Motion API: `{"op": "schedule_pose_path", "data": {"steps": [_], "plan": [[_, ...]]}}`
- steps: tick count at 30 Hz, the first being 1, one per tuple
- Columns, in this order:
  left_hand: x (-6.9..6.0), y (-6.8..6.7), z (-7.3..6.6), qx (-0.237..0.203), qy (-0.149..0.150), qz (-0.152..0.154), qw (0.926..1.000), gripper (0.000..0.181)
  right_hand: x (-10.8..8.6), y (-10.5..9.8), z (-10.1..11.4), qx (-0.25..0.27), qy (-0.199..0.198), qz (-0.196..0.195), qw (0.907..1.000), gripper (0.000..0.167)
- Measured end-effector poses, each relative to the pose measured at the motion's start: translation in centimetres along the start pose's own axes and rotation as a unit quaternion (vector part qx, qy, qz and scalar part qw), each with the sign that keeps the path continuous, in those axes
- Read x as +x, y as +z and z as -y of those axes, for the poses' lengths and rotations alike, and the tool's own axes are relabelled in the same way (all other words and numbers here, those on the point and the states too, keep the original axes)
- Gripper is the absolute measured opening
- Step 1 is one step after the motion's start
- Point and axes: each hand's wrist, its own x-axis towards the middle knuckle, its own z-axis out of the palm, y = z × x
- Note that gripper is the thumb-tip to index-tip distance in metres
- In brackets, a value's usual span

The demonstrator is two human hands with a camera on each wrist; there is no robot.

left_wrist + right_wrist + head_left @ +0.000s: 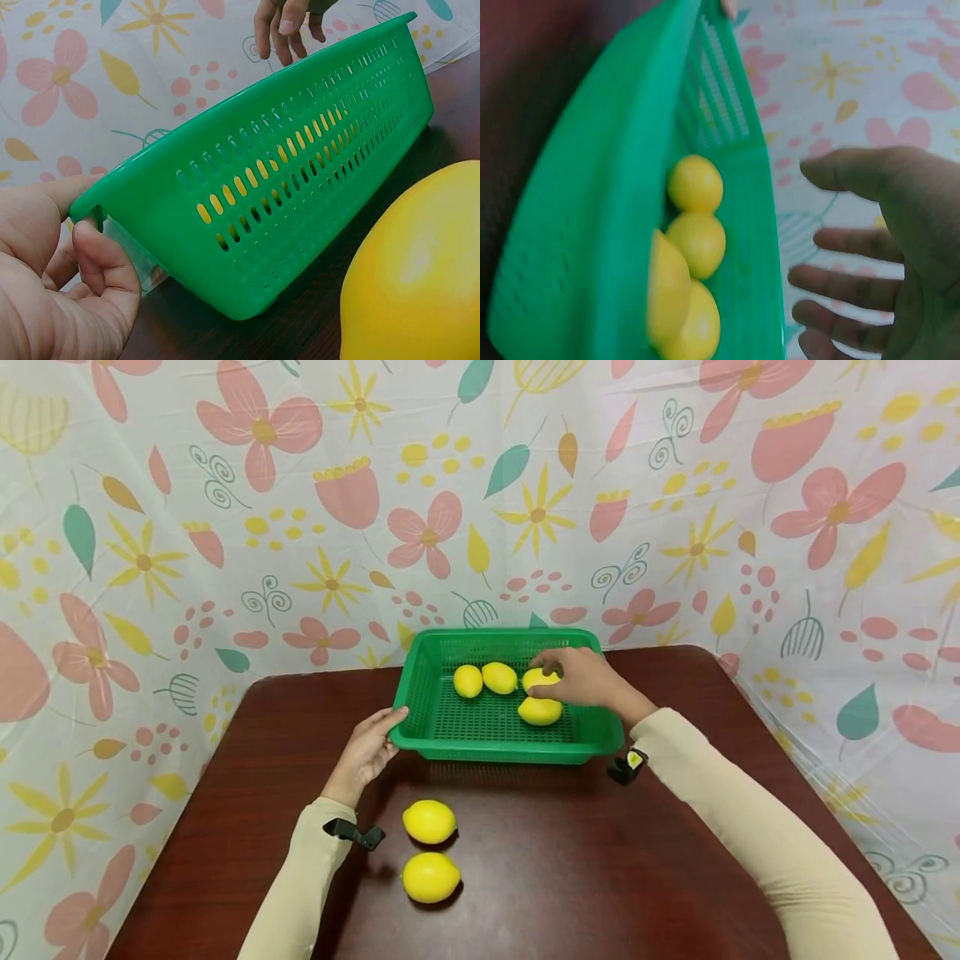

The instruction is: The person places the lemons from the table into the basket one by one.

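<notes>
A green plastic basket (502, 749) stands at the back of the table with several lemons in it. Two of these, the left lemon (468, 681) and its neighbour (500, 677), sit side by side. Toward the right are a front lemon (540, 712) and one partly hidden behind my fingers. My left hand (366, 753) pinches the basket's left front corner by the rim, thumb on top. Over the right-hand lemons hovers my right hand (581, 677); in the right wrist view its fingers (844, 286) are spread and hold nothing.
In front of the basket, two more lemons lie on the dark wooden table (600, 860): a farther lemon (430, 822) and a nearer lemon (431, 877). A floral cloth (480, 510) hangs behind and beside the table.
</notes>
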Motion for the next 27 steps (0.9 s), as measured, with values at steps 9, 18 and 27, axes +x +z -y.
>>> {"op": "schedule_pose_path", "data": {"steps": [9, 18, 27], "plan": [[-0.1, 0.2, -0.3, 0.007, -0.004, 0.003, 1.0, 0.039, -4.0, 2.1, 3.3, 0.056, 0.03, -0.048, 0.9968, 0.053], [0.0, 0.1, -0.2, 0.005, -0.008, 0.002, 0.9999, 0.04, -6.7, 4.5, 6.1, 0.056, -0.019, -0.064, 0.9962, 0.051], [0.1, 0.0, -0.1, -0.006, -0.006, 0.0, 1.0, 0.031, -8.9, 8.1, 9.3, 0.051, -0.073, -0.039, 0.9952, 0.05]]}}
